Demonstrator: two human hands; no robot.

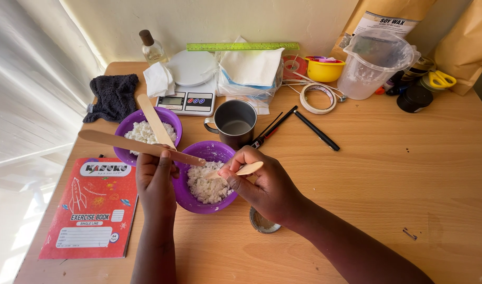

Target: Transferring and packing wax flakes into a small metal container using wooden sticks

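Near the middle of the wooden surface [388, 158], a purple bowl [199, 202] of white flakes [207, 184] is seen beneath both hands. A long wooden stick [120, 142] is held in the closed grip of the left hand [156, 181], lying almost level, its right end reaching over the bowl's rim. A small wooden spoon [249, 168] is pinched in the right hand [262, 186], the grip narrow, thumb and fingers closed on the handle; whether the hidden end touches the flakes cannot be told. A second purple bowl [133, 123], also filled with white flakes, is placed just beyond on the left, with a flat wooden spatula [154, 118] resting in it. A metal mug [236, 123] is set just behind the first bowl. Farther back, a digital scale [191, 79] and a clear measuring jug [375, 63] are shown. A red exercise book [94, 210] lies at the near left, and a small round tin [262, 223] is partly hidden under the right wrist.
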